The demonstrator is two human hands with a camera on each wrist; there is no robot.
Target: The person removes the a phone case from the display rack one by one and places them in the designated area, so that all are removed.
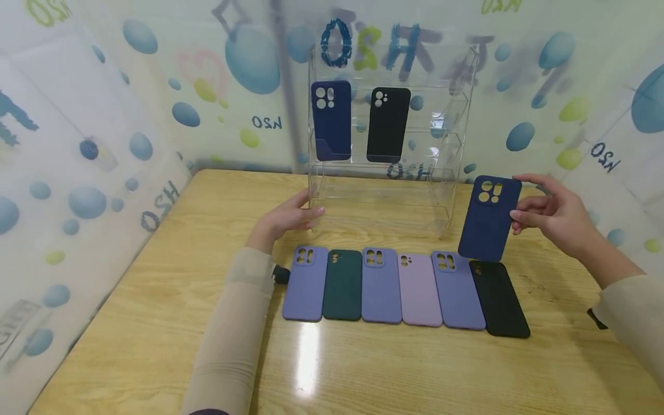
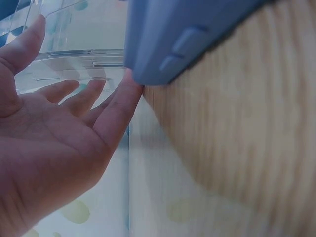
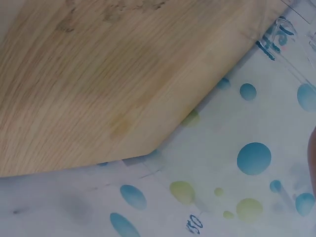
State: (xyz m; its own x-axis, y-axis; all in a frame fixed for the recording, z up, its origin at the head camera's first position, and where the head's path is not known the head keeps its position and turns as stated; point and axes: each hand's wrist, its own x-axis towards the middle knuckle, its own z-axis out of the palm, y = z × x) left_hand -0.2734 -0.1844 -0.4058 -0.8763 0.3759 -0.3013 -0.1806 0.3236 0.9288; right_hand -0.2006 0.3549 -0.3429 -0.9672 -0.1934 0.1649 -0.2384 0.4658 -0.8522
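My right hand (image 1: 557, 216) pinches a navy phone case (image 1: 490, 219) by its right edge, holding it upright with the camera cutouts at the top. The case's lower end overlaps the top of a black phone case (image 1: 500, 300) in the head view. At the lower left of the clear display stand (image 1: 384, 210), my left hand (image 1: 287, 218) rests against its side. That hand's fingers (image 2: 116, 116) are extended and the thumb is spread apart in the left wrist view. Another navy case (image 1: 332, 121) and a black case (image 1: 388, 125) stand on an upper tier.
On the wooden table (image 1: 171, 288), a row of cases runs from a periwinkle case (image 1: 306, 285) at left, past a dark green case (image 1: 342, 285) and a pink case (image 1: 420, 291), to the black one. A bubble-patterned sheet (image 1: 218, 132) rises behind the stand.
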